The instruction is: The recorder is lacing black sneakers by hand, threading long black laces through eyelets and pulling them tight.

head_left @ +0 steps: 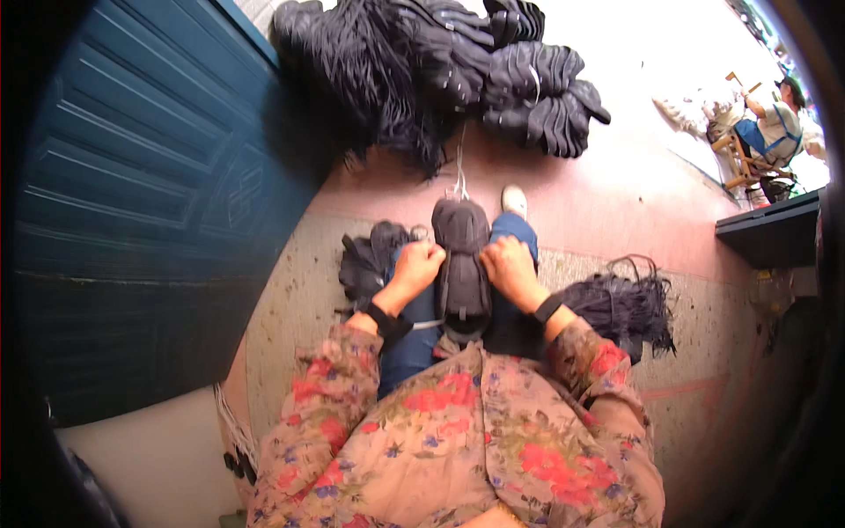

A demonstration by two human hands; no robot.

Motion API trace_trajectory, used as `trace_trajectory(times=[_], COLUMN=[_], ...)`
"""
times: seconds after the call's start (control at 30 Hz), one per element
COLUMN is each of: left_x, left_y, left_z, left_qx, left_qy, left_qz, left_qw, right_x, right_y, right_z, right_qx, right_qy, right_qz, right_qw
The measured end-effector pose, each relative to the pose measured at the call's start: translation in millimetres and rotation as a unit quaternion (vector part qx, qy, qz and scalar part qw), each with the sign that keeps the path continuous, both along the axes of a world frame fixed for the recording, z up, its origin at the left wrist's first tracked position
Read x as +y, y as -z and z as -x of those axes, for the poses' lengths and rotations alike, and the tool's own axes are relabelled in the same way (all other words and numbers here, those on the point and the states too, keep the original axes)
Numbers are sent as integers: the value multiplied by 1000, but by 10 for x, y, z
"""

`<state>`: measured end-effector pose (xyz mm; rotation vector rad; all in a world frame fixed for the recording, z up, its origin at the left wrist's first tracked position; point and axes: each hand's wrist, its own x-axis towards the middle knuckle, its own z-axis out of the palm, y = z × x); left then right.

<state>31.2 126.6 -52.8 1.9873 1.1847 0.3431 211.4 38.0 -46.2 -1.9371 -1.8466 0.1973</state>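
A long dark piece that looks like a shoe upper (464, 273) lies lengthwise between my thighs, over my lap. My left hand (417, 269) is closed at its left side, fingers curled in. On the opposite side my right hand (512, 269) is closed too, knuckles up, against or very near the dark edge. Whatever either hand pinches is hidden by the fingers. White strings (459, 183) trail from the far end of the dark piece toward the big pile.
A large pile of nested dark shoe uppers with long laces (537, 84) lies ahead. Smaller dark bundles lie beside my left leg (363, 268) and right leg (620, 308). A blue panelled door (150, 176) stands left, a dark ledge (775, 229) right. Another person (779, 132) sits far right.
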Motion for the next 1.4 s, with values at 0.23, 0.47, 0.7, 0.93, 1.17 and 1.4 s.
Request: trace_trajectory(times=[0.23,0.47,0.7,0.93,1.17,1.4], left_x=[-479,-262,-259,-62,65,65], left_y=[-198,-73,-245,-123,-147,-250], left_z=[-70,79,-99,-415,-467,-560], left_qx=[137,32,6,45,-87,-185], left_qy=[60,71,77,173,59,30], left_qz=[-320,-91,-203,-271,-49,239], left_qw=[936,993,976,946,993,953], right_x=[-272,-238,-286,-250,-47,-440], right_y=[37,160,151,226,-48,-493], right_z=[73,16,81,32,13,-9], right_qx=[-37,21,134,129,-166,365], right_qy=[-47,-90,-54,-95,-202,-42], right_qz=[47,36,-20,-60,37,-61], right_qw=[997,995,989,985,965,928])
